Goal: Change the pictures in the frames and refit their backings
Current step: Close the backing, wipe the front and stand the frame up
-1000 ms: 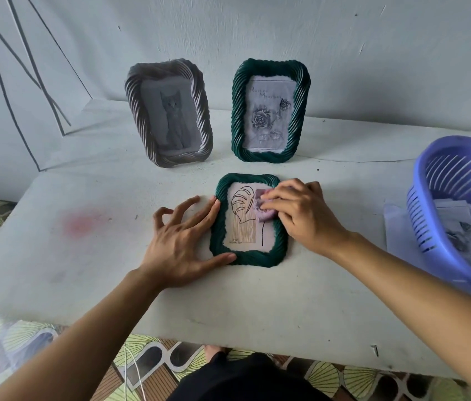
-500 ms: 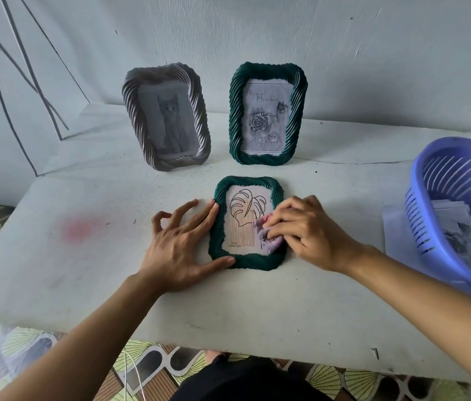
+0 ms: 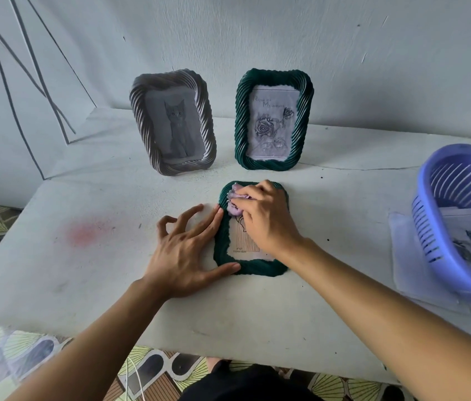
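Glass-wiping step; green frame (image 3: 254, 270) lies face-up on the surface (image 3: 84, 270); left hand (image 3: 183, 256), fingers spread, braces its edge; right hand (image 3: 266, 218) clutches a lilac cloth (image 3: 235, 198); next, probably flip it for the backing

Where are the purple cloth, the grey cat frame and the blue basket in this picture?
purple cloth (image 3: 234, 209), head view, crumpled part left of the fingers.
grey cat frame (image 3: 183, 167), head view, bottom rim.
blue basket (image 3: 459, 149), head view, far rim.
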Demonstrator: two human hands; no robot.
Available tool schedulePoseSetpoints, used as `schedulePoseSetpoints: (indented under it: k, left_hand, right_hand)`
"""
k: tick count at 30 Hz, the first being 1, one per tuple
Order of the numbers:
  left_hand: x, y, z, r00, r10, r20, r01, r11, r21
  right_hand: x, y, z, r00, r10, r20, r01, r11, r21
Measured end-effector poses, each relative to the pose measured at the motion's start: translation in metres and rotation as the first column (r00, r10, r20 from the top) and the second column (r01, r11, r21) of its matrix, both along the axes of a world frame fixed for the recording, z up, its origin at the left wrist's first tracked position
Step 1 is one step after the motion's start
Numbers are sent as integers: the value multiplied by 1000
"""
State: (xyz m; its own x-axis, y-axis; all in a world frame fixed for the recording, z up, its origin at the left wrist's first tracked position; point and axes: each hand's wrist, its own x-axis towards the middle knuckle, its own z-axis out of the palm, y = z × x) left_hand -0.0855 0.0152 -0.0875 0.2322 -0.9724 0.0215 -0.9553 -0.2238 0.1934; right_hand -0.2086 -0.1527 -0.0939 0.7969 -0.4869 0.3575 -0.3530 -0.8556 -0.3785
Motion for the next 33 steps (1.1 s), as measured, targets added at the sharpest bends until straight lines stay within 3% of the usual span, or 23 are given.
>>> schedulePoseSetpoints:
  k: [5,11,14,21,27,33]
  left_hand:
    - [-1,0,0,1000,7,10,-7,1000,-5]
    - [0,0,0,1000,13,11,-12,1000,-8]
    - [0,0,1,1000,15,3,-15,1000,-2]
    - [1,0,2,999,18,-42,-18,1000,3]
    - [2,0,3,998,25,-53,-24,999,22]
    - [1,-1,5,996,36,-86,-32,998,47]
  right_hand:
    - [-20,20,-1,998,65,-5,-65,998,22]
    - [-61,32,4,942,335,-29,-332,940,79]
    - [-71,13,10,920,382,-83,-379,924,58]
    - [-76,-37,18,947,313,-70,-313,950,8]
    - [-57,-62,13,991,131,-30,-133,989,-68]
    - [-26,-44,7,999,-31,20,31,1000,-4]
